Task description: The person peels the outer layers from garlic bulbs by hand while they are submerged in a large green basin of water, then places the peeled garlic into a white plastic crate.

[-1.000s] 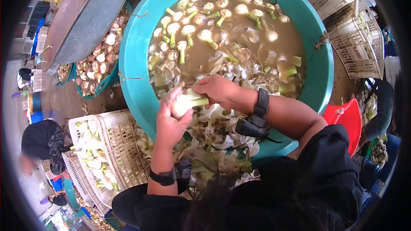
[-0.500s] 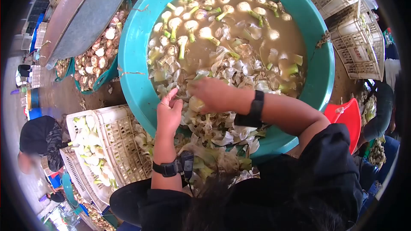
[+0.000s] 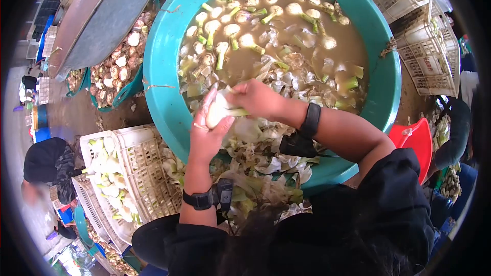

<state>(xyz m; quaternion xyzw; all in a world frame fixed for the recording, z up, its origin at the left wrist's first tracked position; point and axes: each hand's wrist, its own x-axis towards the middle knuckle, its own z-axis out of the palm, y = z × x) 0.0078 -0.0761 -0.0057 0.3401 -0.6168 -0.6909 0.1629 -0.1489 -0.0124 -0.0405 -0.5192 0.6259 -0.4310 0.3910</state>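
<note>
A white garlic bulb (image 3: pixel 218 112) with a short green stem rests in my left hand (image 3: pixel 204 135), whose fingers and thumb are closed around it. From the right, my right hand (image 3: pixel 261 100) pinches at the bulb's upper side, where a pale flap of garlic skin (image 3: pixel 225 92) shows at the fingertips. Both hands are over the near part of a large teal tub (image 3: pixel 164 79). Below them lies a heap of loose garlic skins (image 3: pixel 255 145). Several garlic bulbs with cut stems (image 3: pixel 247 41) float in the tub's brown water.
A white plastic crate (image 3: pixel 151 166) of peeled garlic stands at left. Behind it, baskets hold unpeeled garlic (image 3: pixel 117 74) beside a large metal pan (image 3: pixel 110 25). More crates (image 3: pixel 427 51) and a red plastic item (image 3: pixel 417 145) are at right. Other people sit at both sides.
A garlic bulb has come up from the heap of skins into my left hand. My right hand has risen slightly and now pinches at the bulb.
</note>
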